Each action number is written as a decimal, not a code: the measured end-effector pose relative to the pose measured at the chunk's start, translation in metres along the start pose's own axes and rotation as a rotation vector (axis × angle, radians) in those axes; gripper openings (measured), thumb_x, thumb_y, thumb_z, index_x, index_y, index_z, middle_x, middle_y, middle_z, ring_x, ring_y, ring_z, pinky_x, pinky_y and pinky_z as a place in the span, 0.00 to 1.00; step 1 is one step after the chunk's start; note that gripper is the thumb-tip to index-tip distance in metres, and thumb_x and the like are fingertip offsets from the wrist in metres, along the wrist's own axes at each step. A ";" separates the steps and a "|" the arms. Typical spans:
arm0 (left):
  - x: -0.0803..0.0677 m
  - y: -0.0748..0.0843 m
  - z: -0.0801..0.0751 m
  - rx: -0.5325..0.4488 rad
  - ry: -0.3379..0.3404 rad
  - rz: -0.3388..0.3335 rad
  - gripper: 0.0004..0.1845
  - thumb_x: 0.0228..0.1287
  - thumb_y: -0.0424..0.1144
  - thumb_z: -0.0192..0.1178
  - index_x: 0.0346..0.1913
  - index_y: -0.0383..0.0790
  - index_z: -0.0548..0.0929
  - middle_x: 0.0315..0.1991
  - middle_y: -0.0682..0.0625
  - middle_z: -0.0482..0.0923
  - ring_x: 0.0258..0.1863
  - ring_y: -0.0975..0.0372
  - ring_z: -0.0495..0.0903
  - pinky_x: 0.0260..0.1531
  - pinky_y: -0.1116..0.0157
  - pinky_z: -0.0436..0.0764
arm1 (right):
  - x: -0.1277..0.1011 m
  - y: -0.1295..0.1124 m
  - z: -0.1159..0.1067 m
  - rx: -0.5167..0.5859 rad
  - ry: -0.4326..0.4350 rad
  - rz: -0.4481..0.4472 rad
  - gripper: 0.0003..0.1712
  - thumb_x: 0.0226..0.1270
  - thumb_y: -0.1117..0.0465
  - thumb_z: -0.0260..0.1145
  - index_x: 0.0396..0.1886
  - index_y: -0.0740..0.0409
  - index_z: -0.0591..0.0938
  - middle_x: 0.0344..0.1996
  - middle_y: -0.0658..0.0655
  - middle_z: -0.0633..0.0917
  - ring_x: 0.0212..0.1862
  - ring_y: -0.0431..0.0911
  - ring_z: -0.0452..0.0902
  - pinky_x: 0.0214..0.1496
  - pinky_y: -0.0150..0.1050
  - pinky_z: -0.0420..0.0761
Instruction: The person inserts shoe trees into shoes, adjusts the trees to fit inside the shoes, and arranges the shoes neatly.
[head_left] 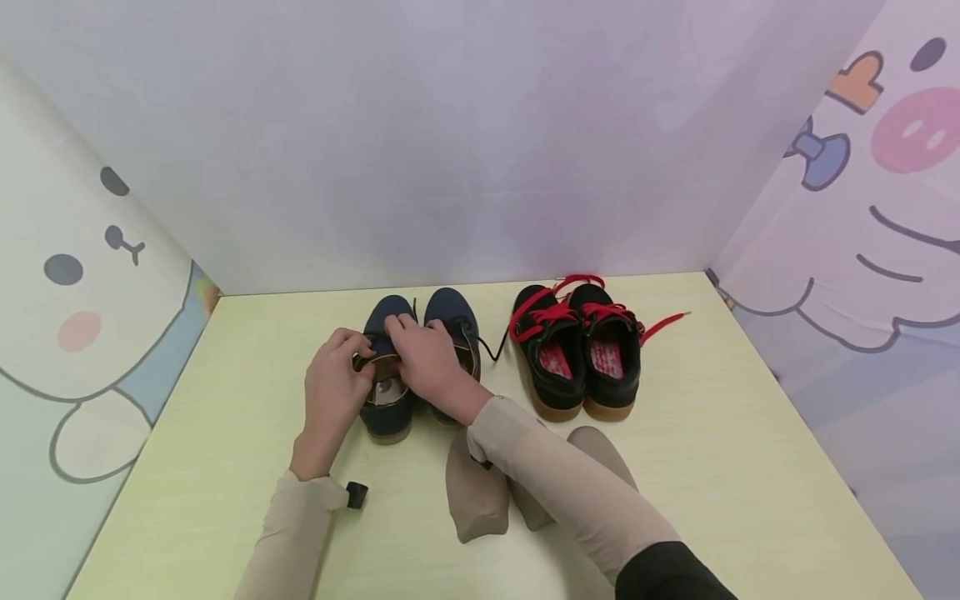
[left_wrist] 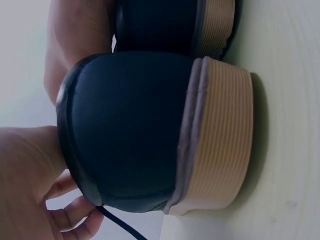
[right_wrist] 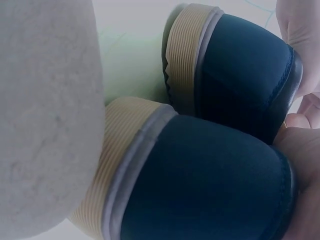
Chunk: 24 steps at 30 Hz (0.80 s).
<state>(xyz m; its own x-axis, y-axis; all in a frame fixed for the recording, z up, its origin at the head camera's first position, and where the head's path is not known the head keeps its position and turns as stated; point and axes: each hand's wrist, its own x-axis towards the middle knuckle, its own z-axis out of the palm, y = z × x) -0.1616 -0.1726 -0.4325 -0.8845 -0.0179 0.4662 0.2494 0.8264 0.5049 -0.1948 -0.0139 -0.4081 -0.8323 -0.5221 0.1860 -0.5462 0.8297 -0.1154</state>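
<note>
A pair of navy lace-up shoes with black laces stands toward the back of the table, left of centre. My left hand grips the left side of the opening of the left navy shoe, thumb at the inner edge. Across the same shoe, my right hand pinches the other side near the tongue; its fingertips are partly hidden. In the left wrist view a black lace trails down beside the left fingers. The right navy shoe stands alongside, partly covered by my right hand and wrist.
Black shoes with red laces stand to the right. Two beige shoe-shaped pieces lie in front, partly under my right forearm. Printed cloth walls enclose the pale table at the back and sides.
</note>
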 end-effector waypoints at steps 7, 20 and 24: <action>0.000 0.000 0.001 0.027 -0.005 0.012 0.07 0.56 0.23 0.70 0.34 0.35 0.84 0.45 0.43 0.83 0.36 0.47 0.82 0.34 0.49 0.80 | 0.000 0.001 0.002 0.024 0.015 0.008 0.17 0.76 0.52 0.68 0.56 0.51 0.75 0.47 0.51 0.81 0.27 0.43 0.80 0.54 0.47 0.77; 0.003 -0.008 -0.010 -0.002 -0.164 0.011 0.18 0.61 0.23 0.63 0.54 0.37 0.81 0.57 0.37 0.75 0.43 0.46 0.78 0.41 0.50 0.77 | 0.001 0.004 -0.001 -0.019 -0.048 0.018 0.27 0.76 0.46 0.66 0.67 0.50 0.72 0.61 0.53 0.80 0.57 0.50 0.81 0.63 0.50 0.78; 0.003 -0.013 -0.009 -0.030 -0.204 0.026 0.22 0.61 0.22 0.60 0.58 0.37 0.79 0.64 0.38 0.71 0.48 0.45 0.78 0.42 0.52 0.74 | 0.001 0.004 -0.001 -0.033 -0.073 0.037 0.33 0.76 0.44 0.65 0.74 0.51 0.70 0.66 0.55 0.80 0.65 0.53 0.77 0.66 0.51 0.77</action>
<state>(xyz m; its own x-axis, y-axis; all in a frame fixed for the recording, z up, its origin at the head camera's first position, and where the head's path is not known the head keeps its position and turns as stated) -0.1642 -0.1881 -0.4308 -0.9383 0.1203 0.3242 0.2824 0.8077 0.5176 -0.1981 -0.0109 -0.4070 -0.8574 -0.5027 0.1099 -0.5122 0.8542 -0.0888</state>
